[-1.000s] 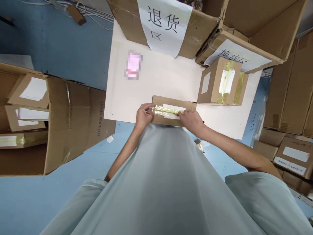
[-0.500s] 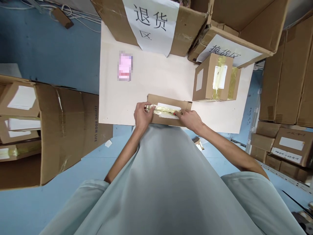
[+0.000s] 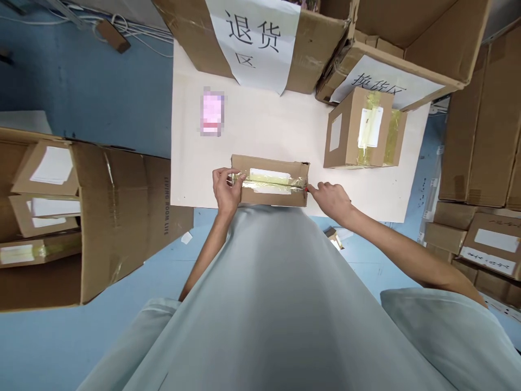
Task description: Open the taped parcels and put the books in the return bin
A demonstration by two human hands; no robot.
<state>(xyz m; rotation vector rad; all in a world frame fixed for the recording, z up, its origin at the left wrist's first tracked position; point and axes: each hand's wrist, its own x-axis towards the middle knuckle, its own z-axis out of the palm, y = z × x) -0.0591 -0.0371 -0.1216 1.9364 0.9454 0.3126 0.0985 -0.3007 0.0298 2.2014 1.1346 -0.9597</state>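
Observation:
A flat cardboard box [image 3: 274, 199] lies at the table's near edge, close to my body. Clear yellowish tape and a white label [image 3: 269, 174] run along its top, with a dark slit line through the tape. My left hand [image 3: 227, 190] grips the box's left end, thumb on top of the tape. At the right end, my right hand [image 3: 330, 200] is closed around a small red cutter [image 3: 306, 189], mostly hidden by the fingers. Its red tip shows at the box's right edge, where the slit line ends.
Taped boxes [image 3: 353, 133] stand on the white table [image 3: 268, 127] at right. Two large open cartons with paper signs [image 3: 256, 46] line the back. A blurred pink item [image 3: 212, 113] lies at left. Another large carton [image 3: 122, 206] holds boxes on the left; stacked boxes [image 3: 494, 239] fill the right.
My right hand has drawn the cutter rightward along the tape to the box's right end. The box and my left hand have shifted a little to the left.

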